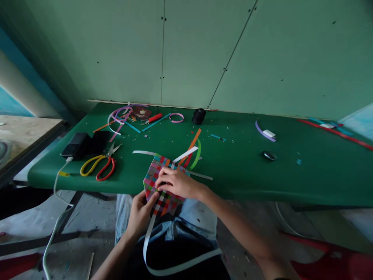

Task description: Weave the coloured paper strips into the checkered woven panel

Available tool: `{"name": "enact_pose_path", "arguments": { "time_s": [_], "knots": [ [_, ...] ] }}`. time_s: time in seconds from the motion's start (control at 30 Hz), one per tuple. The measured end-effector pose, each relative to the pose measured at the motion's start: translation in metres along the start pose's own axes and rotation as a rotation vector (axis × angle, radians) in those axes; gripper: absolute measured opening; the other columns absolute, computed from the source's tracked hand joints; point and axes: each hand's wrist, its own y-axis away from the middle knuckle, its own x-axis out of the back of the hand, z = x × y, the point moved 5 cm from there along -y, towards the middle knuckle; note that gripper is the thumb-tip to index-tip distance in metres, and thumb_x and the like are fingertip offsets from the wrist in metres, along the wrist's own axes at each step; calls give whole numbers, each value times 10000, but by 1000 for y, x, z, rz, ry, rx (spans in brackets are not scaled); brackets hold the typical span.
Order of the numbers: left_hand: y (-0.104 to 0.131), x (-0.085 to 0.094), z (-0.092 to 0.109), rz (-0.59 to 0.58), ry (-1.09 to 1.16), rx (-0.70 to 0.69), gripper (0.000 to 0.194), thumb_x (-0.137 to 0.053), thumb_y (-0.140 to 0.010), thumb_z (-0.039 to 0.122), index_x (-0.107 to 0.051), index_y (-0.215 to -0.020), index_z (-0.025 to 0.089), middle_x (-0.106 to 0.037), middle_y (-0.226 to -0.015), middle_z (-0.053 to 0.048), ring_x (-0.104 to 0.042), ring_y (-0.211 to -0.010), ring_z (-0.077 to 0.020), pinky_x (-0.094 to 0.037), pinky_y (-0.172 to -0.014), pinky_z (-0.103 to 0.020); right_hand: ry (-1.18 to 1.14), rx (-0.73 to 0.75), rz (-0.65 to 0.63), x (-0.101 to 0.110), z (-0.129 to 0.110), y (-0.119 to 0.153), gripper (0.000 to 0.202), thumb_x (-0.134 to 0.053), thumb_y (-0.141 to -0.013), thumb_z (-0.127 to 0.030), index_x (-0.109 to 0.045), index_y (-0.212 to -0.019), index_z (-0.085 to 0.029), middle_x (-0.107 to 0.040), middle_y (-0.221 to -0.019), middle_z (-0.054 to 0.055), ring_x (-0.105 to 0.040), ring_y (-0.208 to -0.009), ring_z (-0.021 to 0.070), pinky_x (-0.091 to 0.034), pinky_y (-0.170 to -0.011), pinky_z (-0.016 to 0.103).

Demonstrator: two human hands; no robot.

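A woven piece of multicoloured flat strips point(153, 171) rests at the table's near edge, over my lap. My left hand point(140, 212) grips its lower left edge, the thumb pressed on the weave. Across its face lies my right hand point(177, 182), with bent fingers pressed together at the middle; whether they pinch a strip is hidden. Loose strip ends stick out of the far side: an orange strip point(194, 140), a green strip point(198, 153) and a white strip point(189, 152). A long white strip point(148, 241) hangs from the near side and curls over my lap.
Scissors point(106, 161) with yellow and red handles lie left of the weave, beside a black device point(76, 146) with a white cable point(56, 194). Farther back are a red-handled cutter point(154, 118), loose strips point(118, 116) and a black spool point(199, 116). A dark oval object point(269, 156) sits right.
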Motion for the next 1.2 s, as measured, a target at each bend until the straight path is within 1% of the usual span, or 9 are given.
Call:
{"name": "enact_pose_path", "arguments": {
  "time_s": [0.07,0.17,0.3,0.53,0.67,0.87,1.07,1.13,1.2],
  "knots": [
    [2,-2,6,-18,4,19,411,-808,-850,498,-784,-1112,182,-767,-885,-34,-682,-776,-192,-545,-663,-250,-56,-11,-60,7,-2,-4,69,-715,-996,-251,-772,-1033,-240,-653,-1110,23,-667,-908,132,-534,-811,250],
    [5,-5,11,-25,10,40,409,-808,-844,510,-786,-1088,183,-781,-918,-45,-689,-755,-192,-570,-676,-269,-99,-5,-120,13,-5,-8,61,-710,-975,-234,-764,-1000,-240,-655,-1064,20,-640,-822,127,-528,-730,251],
    [8,-6,16,-17,-41,19,385,-810,-832,515,-794,-1032,185,-786,-897,-47,-702,-752,-203,-581,-685,-278,-132,17,-165,14,-7,-12,63,-713,-931,-180,-757,-951,-220,-655,-1028,22,-645,-796,121,-542,-727,253],
    [8,-5,14,-29,-119,-15,357,-774,-872,496,-787,-1035,179,-782,-883,-52,-689,-739,-195,-560,-640,-256,-113,28,-171,11,-8,-17,70,-680,-900,-123,-717,-882,-179,-658,-996,28,-639,-759,105,-538,-719,243],
    [8,-3,8,-27,-95,-5,387,-778,-869,488,-784,-1104,180,-784,-905,-60,-699,-776,-216,-582,-679,-287,-96,19,-176,8,-7,-18,100,-676,-850,-81,-689,-854,-180,-652,-971,22,-620,-767,109,-528,-714,237],
    [9,-6,9,-21,-89,16,373,-789,-848,498,-800,-1048,183,-788,-889,-63,-682,-735,-204,-561,-656,-277,-78,13,-191,6,-7,-17,93,-661,-890,-114,-705,-862,-191,-660,-982,31,-630,-783,123,-528,-725,260],
    [9,-8,11,-10,-98,10,356,-786,-850,507,-802,-1013,190,-780,-857,-49,-661,-706,-184,-533,-626,-254,-35,16,-164,4,-9,-17,109,-682,-914,-100,-700,-870,-198,-684,-977,30,-661,-840,142,-532,-776,278],
    [8,-6,8,31,-96,13,375,-794,-836,519,-803,-1012,187,-775,-846,-49,-660,-707,-188,-539,-628,-260,-43,-19,-98,1,-4,-16,92,-718,-915,-116,-703,-879,-200,-703,-967,20,-673,-853,143,-536,-769,273],
    [5,-3,5,81,-87,18,400,-800,-822,534,-801,-1012,182,-768,-837,-47,-655,-697,-188,-546,-621,-266,-19,-43,3,-4,2,-13,58,-742,-929,-152,-718,-903,-198,-717,-976,18,-688,-880,151,-550,-788,281]
  ]
}}
